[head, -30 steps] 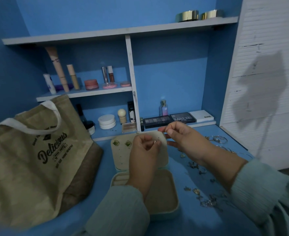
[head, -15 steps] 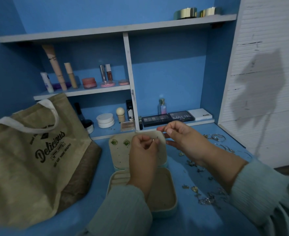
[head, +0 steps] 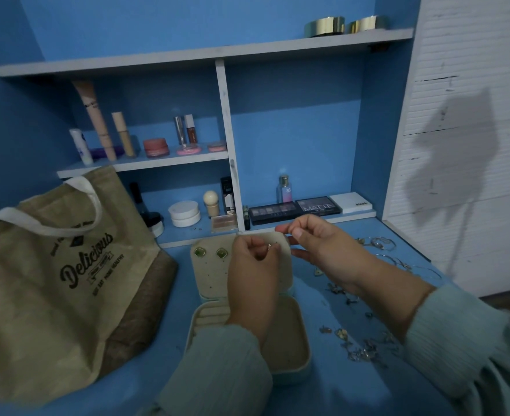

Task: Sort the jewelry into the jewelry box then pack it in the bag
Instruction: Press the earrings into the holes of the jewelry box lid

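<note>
A cream jewelry box (head: pixel 289 349) lies open on the blue table, its lid (head: pixel 208 277) tilted back with two green earrings (head: pixel 200 252) pinned in it. My left hand (head: pixel 252 271) hovers over the box and pinches a small earring (head: pixel 270 247) at its fingertips. Just right of it, my right hand (head: pixel 319 246) has thumb and forefinger pinched on something tiny that I cannot identify. Loose jewelry (head: pixel 355 343) is scattered on the table to the right. A tan tote bag (head: pixel 52 280) printed "Delicious" stands at the left.
Thin bangles and rings (head: pixel 382 244) lie at the back right of the table. The shelves behind hold cosmetics, among them eyeshadow palettes (head: pixel 295 209) and a white jar (head: pixel 184 214). A white slatted panel (head: pixel 463 145) closes off the right side.
Both hands stay almost where they were, holding the same pinches above the box lid. Only the camera view has shifted slightly.
</note>
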The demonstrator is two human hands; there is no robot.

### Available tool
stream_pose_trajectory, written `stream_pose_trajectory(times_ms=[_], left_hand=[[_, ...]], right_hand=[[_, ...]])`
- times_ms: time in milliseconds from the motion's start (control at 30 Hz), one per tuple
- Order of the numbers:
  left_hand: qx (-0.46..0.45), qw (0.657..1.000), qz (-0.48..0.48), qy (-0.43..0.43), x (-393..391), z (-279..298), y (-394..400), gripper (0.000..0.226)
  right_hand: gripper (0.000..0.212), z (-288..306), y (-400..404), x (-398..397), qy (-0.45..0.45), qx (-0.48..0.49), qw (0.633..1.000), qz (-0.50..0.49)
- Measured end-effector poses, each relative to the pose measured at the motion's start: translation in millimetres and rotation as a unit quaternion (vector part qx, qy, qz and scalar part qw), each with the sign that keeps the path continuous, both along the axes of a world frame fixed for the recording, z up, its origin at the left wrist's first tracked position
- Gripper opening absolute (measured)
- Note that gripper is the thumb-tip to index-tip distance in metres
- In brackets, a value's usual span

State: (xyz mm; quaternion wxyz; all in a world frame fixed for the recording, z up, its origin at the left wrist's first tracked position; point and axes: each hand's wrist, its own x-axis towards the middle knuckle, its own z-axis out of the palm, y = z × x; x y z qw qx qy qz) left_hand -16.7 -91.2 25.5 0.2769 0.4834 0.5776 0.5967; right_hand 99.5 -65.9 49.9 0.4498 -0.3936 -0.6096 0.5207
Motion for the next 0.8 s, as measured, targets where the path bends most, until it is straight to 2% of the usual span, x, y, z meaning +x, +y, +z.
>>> stream_pose_trajectory(times_ms=[200, 367, 800], left_hand=[[-0.016, 0.998, 0.006, 0.065, 2.2, 4.2, -0.3, 0.022], [-0.04, 0.995, 0.028, 0.085, 5.8, 5.8, 1.8, 0.011], [-0.074, 0.988, 0.043, 0.125, 7.7, 12.8, 6.2, 0.014]], right_hand=[[0.021, -0.1, 0.6, 0.0, 0.002, -0.006, 1.0, -0.005], [0.019, -0.5, 1.9, -0.6, 0.002, -0.012, 1.0, -0.009], [0.019, -2.9, 4.5, -0.9, -0.004, -0.006, 1.0, -0.01]])
